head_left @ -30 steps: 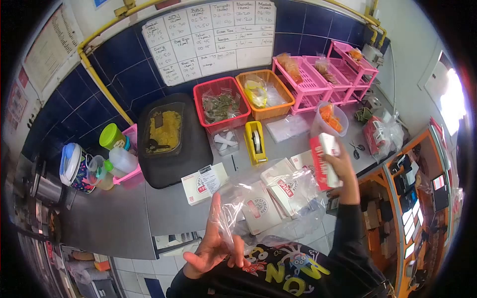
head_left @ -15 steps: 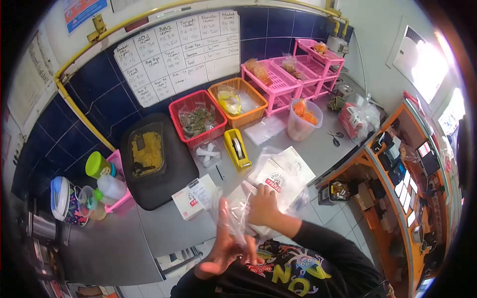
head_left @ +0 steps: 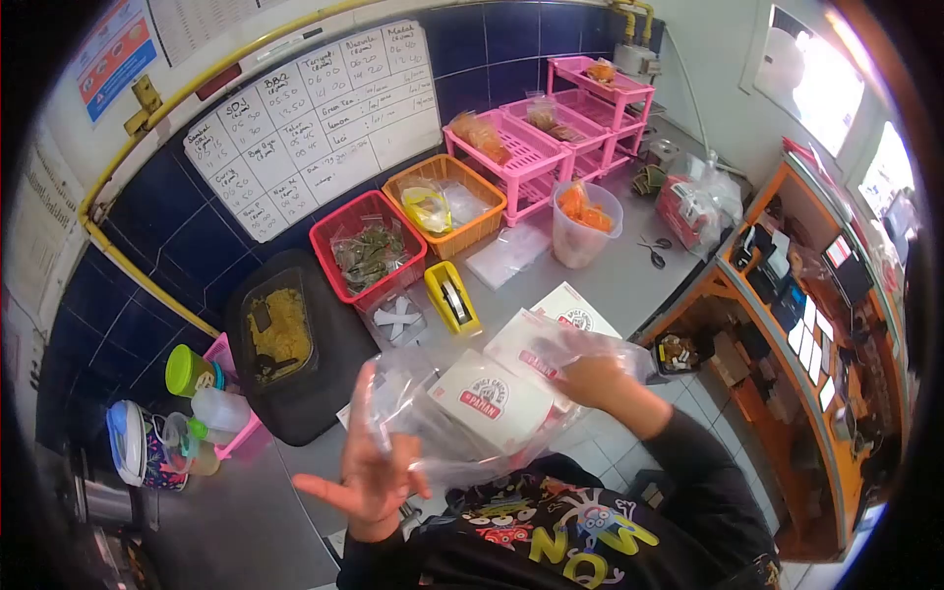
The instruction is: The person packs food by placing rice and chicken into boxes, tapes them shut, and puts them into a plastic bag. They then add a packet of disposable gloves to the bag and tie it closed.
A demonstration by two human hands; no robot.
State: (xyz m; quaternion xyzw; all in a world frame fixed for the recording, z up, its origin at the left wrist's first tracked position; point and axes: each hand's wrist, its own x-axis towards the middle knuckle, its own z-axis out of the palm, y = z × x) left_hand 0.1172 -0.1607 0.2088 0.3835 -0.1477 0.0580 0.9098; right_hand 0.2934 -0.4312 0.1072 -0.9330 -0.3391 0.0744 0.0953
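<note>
Two white takeaway boxes with red and black print lie side by side in a clear plastic bag (head_left: 403, 379): the near box (head_left: 492, 405) and the far box (head_left: 519, 339). My left hand (head_left: 374, 467) is at the bag's left side, index finger pointing up and thumb out, with other fingers curled at the film. On the right, my right hand (head_left: 598, 382) has its fingers closed on the bag beside the boxes; film partly covers the fingertips. Another white box (head_left: 580, 307) sits on the counter just behind.
Behind are a yellow tape dispenser (head_left: 453, 298), a red basket (head_left: 324, 258) of small packets and an orange basket (head_left: 475, 232). A tub of yellow food (head_left: 280, 329) rests on a black case (head_left: 339, 388) at left. Scissors (head_left: 656, 252) lie at right.
My left hand has moved left and my right hand right, spreading the bag. The near box's printed top now shows between them. The camera view has shifted slightly.
</note>
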